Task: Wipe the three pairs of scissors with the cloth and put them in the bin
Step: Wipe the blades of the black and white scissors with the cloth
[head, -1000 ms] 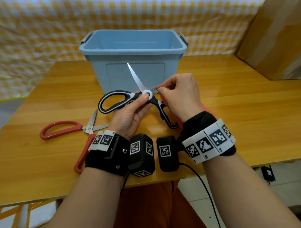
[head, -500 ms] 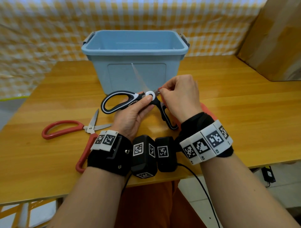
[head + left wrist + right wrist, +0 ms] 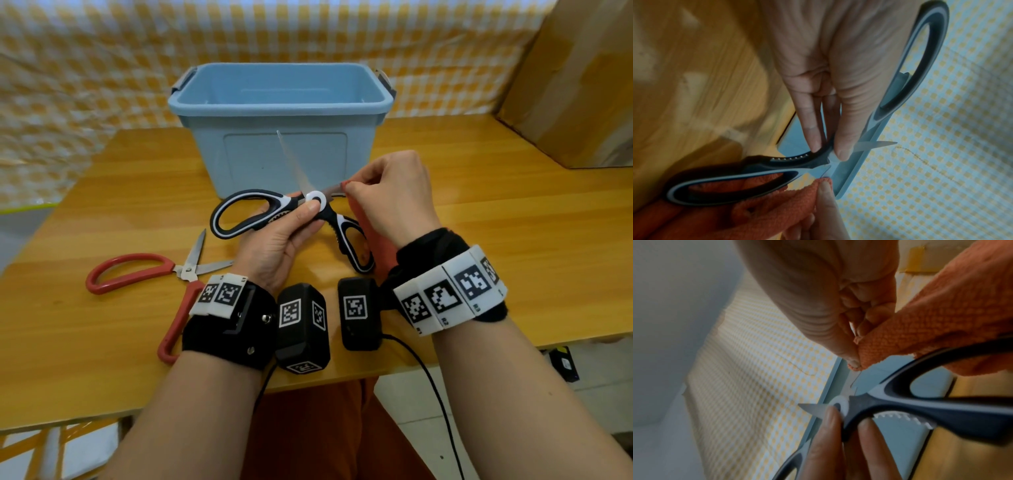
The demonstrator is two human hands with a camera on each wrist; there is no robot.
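Note:
My left hand (image 3: 274,240) grips the black-and-white scissors (image 3: 274,214) near the pivot, thumb on the white pivot disc; their blades are spread apart. One blade points up in front of the blue bin (image 3: 284,113). My right hand (image 3: 390,198) pinches the orange cloth (image 3: 920,321) around the other blade close to the pivot. In the left wrist view the cloth (image 3: 756,203) hangs under the lower handle of the scissors (image 3: 756,167). Red-handled scissors (image 3: 154,277) lie spread on the table to the left. A third pair is not in view.
The wooden table (image 3: 513,240) stretches right of my hands. A cardboard box (image 3: 582,85) stands at the back right. A yellow checked cloth (image 3: 102,68) hangs behind the bin. Black wrist devices (image 3: 301,325) sit near the table's front edge.
The black-and-white scissors and both hands shifted slightly. My right hand with the cloth stays pinched on the blade near the pivot.

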